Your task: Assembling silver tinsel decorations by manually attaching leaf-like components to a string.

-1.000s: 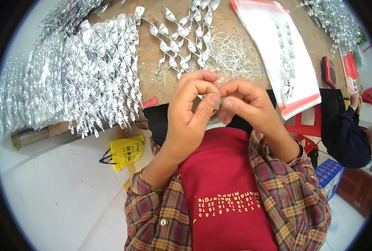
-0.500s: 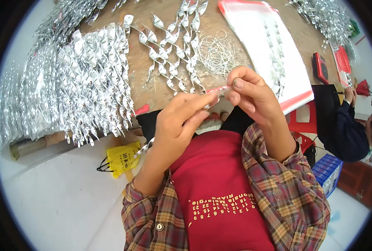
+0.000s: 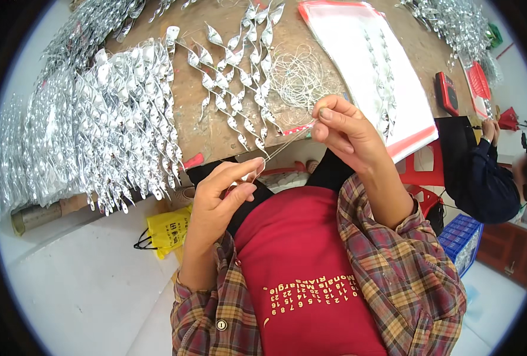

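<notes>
A thin pale string (image 3: 287,142) runs in a doubled line between my two hands, above the table's front edge. My right hand (image 3: 352,133) is closed, pinching the string's upper end between thumb and fingertips. Lower and to the left, my left hand (image 3: 219,196) has its thumb and index finger close together, with the string looped at its fingertips. Just beyond lie strands of twisted silver foil spirals (image 3: 234,77) and a loose coil of pale string (image 3: 299,77). A red strip with white dots (image 3: 297,130) shows at the table edge, between my hands.
Dense silver spiral strands (image 3: 127,107) hang over the table's left edge. White plastic sheets with red borders (image 3: 417,139) lie at right, two spirals on top. Beyond them is a red device (image 3: 447,94). A yellow bag (image 3: 171,228) is below left; a person (image 3: 489,178) sits at right.
My hands have drawn apart: the left went down and left, while the right shifted slightly left. The string now shows stretched between them. The view has shifted a little.
</notes>
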Motion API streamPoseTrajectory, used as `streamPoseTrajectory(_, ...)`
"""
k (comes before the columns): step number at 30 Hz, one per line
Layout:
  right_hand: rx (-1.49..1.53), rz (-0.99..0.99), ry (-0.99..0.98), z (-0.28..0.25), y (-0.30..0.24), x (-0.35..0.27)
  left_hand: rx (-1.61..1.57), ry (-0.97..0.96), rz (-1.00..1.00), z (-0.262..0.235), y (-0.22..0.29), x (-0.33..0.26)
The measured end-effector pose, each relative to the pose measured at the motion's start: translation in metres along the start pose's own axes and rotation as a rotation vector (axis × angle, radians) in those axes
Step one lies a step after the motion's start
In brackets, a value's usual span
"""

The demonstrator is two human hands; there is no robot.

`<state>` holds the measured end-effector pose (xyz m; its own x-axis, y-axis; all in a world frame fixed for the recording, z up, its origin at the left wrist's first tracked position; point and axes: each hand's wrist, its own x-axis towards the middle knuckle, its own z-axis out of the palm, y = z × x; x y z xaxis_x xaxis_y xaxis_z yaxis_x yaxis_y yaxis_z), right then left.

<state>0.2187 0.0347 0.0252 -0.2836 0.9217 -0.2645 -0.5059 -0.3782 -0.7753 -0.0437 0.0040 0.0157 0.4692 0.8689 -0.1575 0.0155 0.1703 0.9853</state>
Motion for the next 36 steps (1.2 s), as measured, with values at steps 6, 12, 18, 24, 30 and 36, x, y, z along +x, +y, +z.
streamPoseTrajectory(6,-0.003,0.009,0.021,0.002,0.003,0.001,-0.054,-0.045,-0.032,-0.004,-0.01,-0.007)
streamPoseTrajectory(12,-0.017,0.019,0.005,0.006,0.004,0.002,0.007,-0.151,-0.111,-0.004,-0.011,-0.008)
streamPoseTrajectory(18,-0.139,0.087,-0.102,0.032,0.012,-0.008,0.156,-0.476,-0.098,0.003,-0.011,0.007)
streamPoseTrajectory(24,-0.086,0.083,-0.138,0.035,0.018,-0.01,-0.648,-0.121,-0.056,0.037,0.004,0.017)
streamPoseTrajectory(30,-0.382,0.05,0.028,0.042,-0.007,-0.019,-0.191,0.172,-0.02,0.038,0.015,0.013)
streamPoseTrajectory(36,-1.497,-1.015,-0.614,0.111,-0.024,-0.066,-0.295,0.239,-0.078,0.032,0.007,0.016)
